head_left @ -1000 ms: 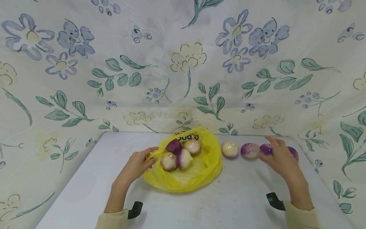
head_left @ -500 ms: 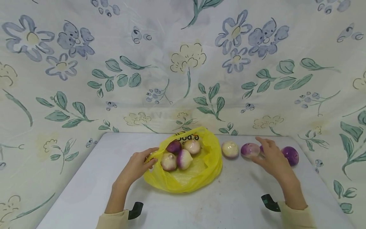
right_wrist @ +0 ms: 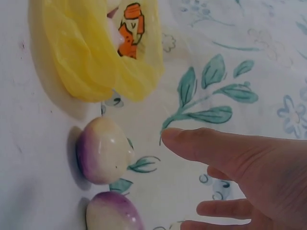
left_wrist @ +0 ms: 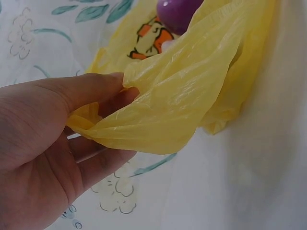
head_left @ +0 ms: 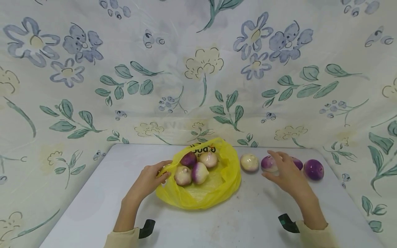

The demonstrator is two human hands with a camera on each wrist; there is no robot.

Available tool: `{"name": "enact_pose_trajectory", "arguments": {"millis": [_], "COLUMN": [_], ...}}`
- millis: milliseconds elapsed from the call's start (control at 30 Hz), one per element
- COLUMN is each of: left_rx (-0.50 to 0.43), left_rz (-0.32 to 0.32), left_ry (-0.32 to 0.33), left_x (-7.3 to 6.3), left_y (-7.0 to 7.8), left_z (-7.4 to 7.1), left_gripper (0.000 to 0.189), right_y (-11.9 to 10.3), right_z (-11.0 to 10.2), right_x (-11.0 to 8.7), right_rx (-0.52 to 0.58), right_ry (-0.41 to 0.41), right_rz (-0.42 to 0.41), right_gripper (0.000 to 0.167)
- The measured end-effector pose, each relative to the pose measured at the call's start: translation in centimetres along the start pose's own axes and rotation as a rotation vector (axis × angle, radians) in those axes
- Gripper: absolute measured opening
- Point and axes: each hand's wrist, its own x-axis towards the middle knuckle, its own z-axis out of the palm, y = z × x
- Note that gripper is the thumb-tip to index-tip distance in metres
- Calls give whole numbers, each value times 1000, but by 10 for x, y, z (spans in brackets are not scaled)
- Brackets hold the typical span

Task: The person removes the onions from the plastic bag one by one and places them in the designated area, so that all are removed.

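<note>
My left hand [head_left: 151,176] pinches the left rim of a yellow plastic bag [head_left: 198,200], its thumb and fingers [left_wrist: 91,91] on the thin film in the left wrist view. Inside the bag's wide mouth lie several purple-and-white turnips [head_left: 200,172]. My right hand [head_left: 288,175] hovers over the row of turnips to the right, fingers spread and nothing in its grasp. The row runs from a whitish turnip [head_left: 249,162] through a purple-and-white one [head_left: 268,164] and a partly hidden purple one [head_left: 297,163] to a deep purple turnip [head_left: 314,169].
All of it rests on a white table [head_left: 217,227]. A flower-printed cloth [head_left: 173,96] hangs behind and at both sides. Black straps or mounts [head_left: 288,223] show at both wrists. Printed black lettering [head_left: 203,148] marks the bag's back side.
My right hand has moved left along the row, uncovering the deep purple turnip at the right end. My left hand and the bag stay in place.
</note>
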Motion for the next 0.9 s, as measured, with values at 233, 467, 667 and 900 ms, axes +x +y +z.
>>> {"name": "enact_pose_trajectory", "arguments": {"millis": [233,467,667,900], "left_rx": [0,-10,-16,-16], "left_rz": [4,5,9,-9], "left_ry": [2,-7,-10,-15], "left_x": [-1,-1,0,-1], "left_y": [0,1,0,2], "left_z": [0,-1,-1,-1], "left_gripper": [46,45,45,46], "right_y": [-17,-33,-53,-96], "right_z": [9,22,37,52], "right_x": [0,-2,2,15], "right_rx": [-32,-41,-23,15], "right_ry": [28,39,40,-24], "right_rz": [-78,-128,-178,-247], "right_gripper": [80,75,75,73]}}
